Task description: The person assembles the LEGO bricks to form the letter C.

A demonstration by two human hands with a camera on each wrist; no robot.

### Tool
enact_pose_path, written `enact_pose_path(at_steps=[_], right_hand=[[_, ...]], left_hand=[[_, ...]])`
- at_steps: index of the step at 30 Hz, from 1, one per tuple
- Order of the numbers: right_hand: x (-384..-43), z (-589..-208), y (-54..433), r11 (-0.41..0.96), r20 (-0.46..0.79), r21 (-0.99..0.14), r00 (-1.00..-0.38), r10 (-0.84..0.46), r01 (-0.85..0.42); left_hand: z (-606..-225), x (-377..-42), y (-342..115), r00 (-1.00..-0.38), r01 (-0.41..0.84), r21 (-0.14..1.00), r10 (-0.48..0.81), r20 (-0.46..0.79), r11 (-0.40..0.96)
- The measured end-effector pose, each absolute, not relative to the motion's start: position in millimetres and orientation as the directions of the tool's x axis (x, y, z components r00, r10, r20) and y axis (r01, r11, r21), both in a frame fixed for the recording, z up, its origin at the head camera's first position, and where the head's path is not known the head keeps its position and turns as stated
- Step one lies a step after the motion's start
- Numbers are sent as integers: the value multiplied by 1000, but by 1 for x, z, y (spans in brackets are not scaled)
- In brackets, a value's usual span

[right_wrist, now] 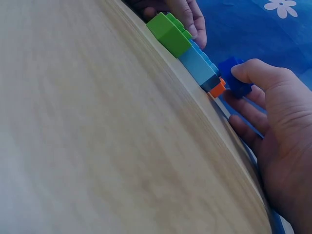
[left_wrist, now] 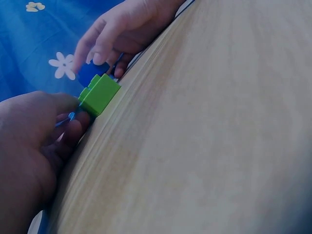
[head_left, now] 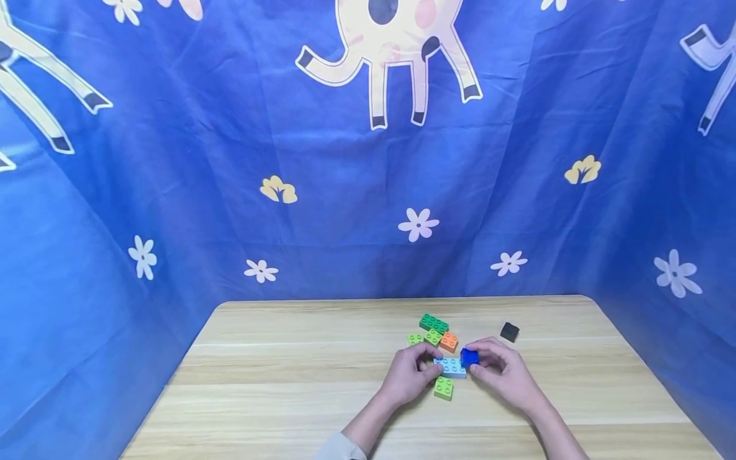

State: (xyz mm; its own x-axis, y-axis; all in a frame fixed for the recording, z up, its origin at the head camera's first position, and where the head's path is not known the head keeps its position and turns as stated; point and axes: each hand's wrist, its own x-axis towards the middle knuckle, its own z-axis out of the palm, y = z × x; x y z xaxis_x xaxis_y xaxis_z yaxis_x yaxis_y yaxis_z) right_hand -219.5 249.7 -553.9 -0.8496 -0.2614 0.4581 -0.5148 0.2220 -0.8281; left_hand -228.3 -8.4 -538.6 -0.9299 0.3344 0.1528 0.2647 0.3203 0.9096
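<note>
Plainly, dark-blue brick (head_left: 468, 358) within right grip (head_left: 510, 372)

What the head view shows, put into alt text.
The left hand grips a light-blue brick; the right hand holds a dark-blue brick near it. Green bricks and an orange brick lie nearby, a black brick apart.

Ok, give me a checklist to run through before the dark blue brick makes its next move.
1. Right hand has the dark blue brick pinched: ok.
2. Left hand holds the light blue brick at its left end: ok.
3. Dark blue brick is off the table: ok, the right wrist view shows it raised.
4. Dark blue brick is clear of the light blue brick: cannot tell; they overlap in the head view.
5. Near lime brick is clear of the light blue brick: cannot tell whether they touch.
</note>
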Motion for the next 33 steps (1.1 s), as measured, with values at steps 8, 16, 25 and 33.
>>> enact_pose_path(at_steps=[8, 16, 25, 33], right_hand=[[-223, -556, 249, 231, 457, -819, -841, -290, -525], [-218, -559, 250, 232, 442, -826, -845, -300, -514], [-218, -560, 251, 218, 449, -824, -837, -312, -523], [-221, -560, 249, 195, 463, -819, -822, -333, -540]], left_hand=[[-537, -229, -11, -932, 262, 911, 329, 153, 317], [-539, -226, -9, -927, 265, 914, 341, 153, 308], [-539, -226, -9, -928, 257, 920, 340, 150, 295], [-537, -228, -11, -925, 263, 922, 345, 158, 283]])
